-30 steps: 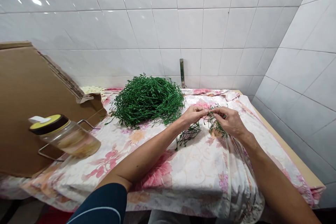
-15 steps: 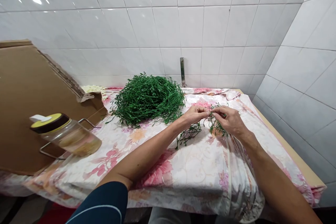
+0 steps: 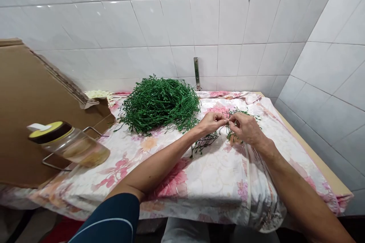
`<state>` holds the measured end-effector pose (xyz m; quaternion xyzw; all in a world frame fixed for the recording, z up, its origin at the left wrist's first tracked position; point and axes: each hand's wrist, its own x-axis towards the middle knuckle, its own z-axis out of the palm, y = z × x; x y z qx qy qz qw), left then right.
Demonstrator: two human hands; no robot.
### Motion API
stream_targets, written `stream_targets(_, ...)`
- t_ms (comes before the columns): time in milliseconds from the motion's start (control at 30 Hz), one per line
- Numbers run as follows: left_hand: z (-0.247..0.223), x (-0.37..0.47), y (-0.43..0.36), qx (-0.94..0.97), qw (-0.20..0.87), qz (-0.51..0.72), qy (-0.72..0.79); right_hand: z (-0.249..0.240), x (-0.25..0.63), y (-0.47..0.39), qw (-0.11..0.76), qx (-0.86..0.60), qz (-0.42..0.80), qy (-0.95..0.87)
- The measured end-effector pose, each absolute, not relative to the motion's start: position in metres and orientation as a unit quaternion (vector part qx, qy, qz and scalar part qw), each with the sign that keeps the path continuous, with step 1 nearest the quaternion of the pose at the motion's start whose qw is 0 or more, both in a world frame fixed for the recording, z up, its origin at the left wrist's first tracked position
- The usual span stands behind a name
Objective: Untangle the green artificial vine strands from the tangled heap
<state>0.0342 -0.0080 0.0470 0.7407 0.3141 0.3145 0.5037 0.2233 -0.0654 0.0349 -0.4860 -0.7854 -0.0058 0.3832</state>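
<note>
My left hand (image 3: 212,122) and my right hand (image 3: 245,127) meet fingertip to fingertip over the right half of the table, both pinched. Between them are thin green artificial plant sprigs (image 3: 242,112), whose leafy ends spread behind and below my right hand. The exact strand at the fingertips is too fine to make out. Beneath my left wrist lies a small bunch of dark green stems (image 3: 203,142). Further left rests a big tangled heap of green sprigs (image 3: 159,102), apart from both hands.
A flowered cloth (image 3: 125,193) covers the table. On the left stand a cardboard box (image 3: 34,110) and a tilted clear bottle (image 3: 82,148) with a yellow and black lid, in a wire holder. A metal bracket (image 3: 196,72) is fixed to the tiled wall (image 3: 171,19) behind.
My hands stay together, fingertips still pinching. The sprigs by my right hand have shifted and now spread further to the right behind it. The camera view has tilted slightly.
</note>
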Motion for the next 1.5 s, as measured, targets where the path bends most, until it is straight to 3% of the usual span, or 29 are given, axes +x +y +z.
stream_targets(233,0.046,0.033,-0.007,0.741,0.521,0.297,0.302,0.038,0.221,-0.068,0.38,-0.48,0.012,-0.791)
stream_targets(433,0.057,0.026,-0.004,0.713,0.569,0.297,0.282,0.044,0.227,-0.068,0.468,-0.465,0.256,-0.707)
stream_targets(567,0.064,0.024,-0.007,0.717,0.576,0.28,0.273,0.047,0.229,-0.067,0.476,-0.454,0.344,-0.67)
stream_targets(1067,0.06,0.026,-0.008,0.745,0.561,0.264,0.247,0.056,0.239,-0.072,0.431,-0.469,0.324,-0.699)
stream_targets(1300,0.06,0.027,-0.014,0.81,0.455,0.253,0.271,0.052,0.243,-0.069,0.364,-0.491,0.352,-0.709)
stream_targets(1500,0.065,0.028,-0.026,0.904,0.226,0.223,0.287,0.043,0.243,-0.067,0.344,-0.487,0.33,-0.732)
